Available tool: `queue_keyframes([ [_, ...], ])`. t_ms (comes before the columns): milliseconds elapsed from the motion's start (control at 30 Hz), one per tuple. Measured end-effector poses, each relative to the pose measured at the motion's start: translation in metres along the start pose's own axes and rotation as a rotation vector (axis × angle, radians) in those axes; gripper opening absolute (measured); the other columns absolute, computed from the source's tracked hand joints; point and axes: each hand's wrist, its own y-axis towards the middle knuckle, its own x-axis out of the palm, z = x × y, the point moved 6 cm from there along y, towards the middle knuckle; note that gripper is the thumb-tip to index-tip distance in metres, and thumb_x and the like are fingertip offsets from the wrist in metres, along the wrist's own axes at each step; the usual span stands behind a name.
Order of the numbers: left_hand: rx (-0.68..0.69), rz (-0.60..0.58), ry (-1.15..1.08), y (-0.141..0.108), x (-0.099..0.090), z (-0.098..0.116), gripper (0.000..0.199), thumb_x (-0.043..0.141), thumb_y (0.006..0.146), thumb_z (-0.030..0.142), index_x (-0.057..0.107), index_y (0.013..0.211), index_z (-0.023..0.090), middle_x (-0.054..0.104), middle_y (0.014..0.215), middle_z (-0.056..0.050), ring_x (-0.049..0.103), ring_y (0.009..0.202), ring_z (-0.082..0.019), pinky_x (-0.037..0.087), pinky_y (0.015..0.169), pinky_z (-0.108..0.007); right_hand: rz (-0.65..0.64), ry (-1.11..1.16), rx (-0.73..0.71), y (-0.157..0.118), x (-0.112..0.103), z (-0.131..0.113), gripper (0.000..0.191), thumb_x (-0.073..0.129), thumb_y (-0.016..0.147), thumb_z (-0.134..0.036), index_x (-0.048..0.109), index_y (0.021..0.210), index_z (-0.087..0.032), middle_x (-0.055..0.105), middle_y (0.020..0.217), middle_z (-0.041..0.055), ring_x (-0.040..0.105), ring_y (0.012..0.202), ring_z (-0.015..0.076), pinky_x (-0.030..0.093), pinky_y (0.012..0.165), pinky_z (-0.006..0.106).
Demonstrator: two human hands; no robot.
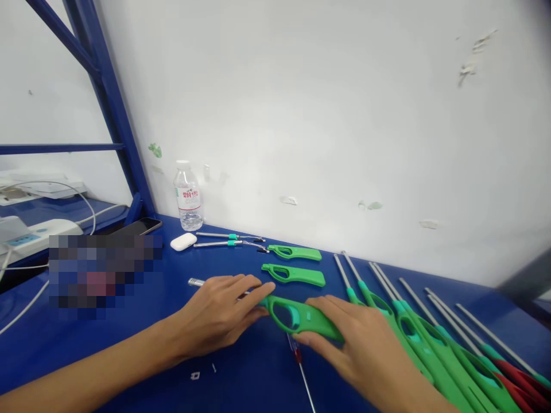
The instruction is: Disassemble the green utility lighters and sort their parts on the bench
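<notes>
from my remote seat, my left hand (226,308) has its grip around the metal end of a green lighter (317,319), while my right hand (357,335) is grasping its handle. i have it above the tabletop (241,384), at the middle near a red-handled screwdriver (297,353). beyond it lie two green shells (303,276); to my right, a row of lighters (430,355).

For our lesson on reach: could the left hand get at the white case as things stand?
Probably yes, once the left hand releases the green lighter; bare tabletop lies before the white case.
</notes>
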Motion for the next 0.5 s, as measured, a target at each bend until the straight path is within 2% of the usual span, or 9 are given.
queue_keyframes([
  [167,0.012,-0.039,-0.046,-0.006,0.008,0.005,0.021,0.038,0.107,0.014,0.057,0.114,0.014,0.07,0.082,-0.001,0.068,0.067,-0.015,0.053,0.061,-0.028,0.07,0.109,0.008,-0.001,0.001,-0.007,0.039,0.056,0.103,-0.063,0.071,0.117,-0.029,0.077,0.096,0.0,0.077,0.083,0.0242,0.055,0.068,0.036],
  [333,-0.058,-0.19,-0.106,-0.005,0.012,0.0,0.021,0.037,0.105,0.013,0.058,0.108,0.017,0.066,0.075,0.001,0.061,0.057,-0.016,0.045,0.054,-0.03,0.075,0.135,0.014,0.002,0.002,-0.005,0.035,0.064,0.1,-0.058,0.072,0.119,-0.029,0.073,0.089,-0.0013,0.073,0.079,0.0233,0.052,0.065,0.035],
  [500,-0.153,-0.361,-0.246,-0.004,0.015,-0.004,0.018,0.046,0.097,0.008,0.059,0.096,0.02,0.067,0.077,0.002,0.062,0.057,-0.015,0.041,0.054,-0.029,0.084,0.113,-0.08,0.004,-0.002,-0.01,0.029,0.066,0.101,-0.049,0.066,0.125,-0.031,0.067,0.084,-0.0029,0.064,0.075,0.0226,0.043,0.062,0.034],
])
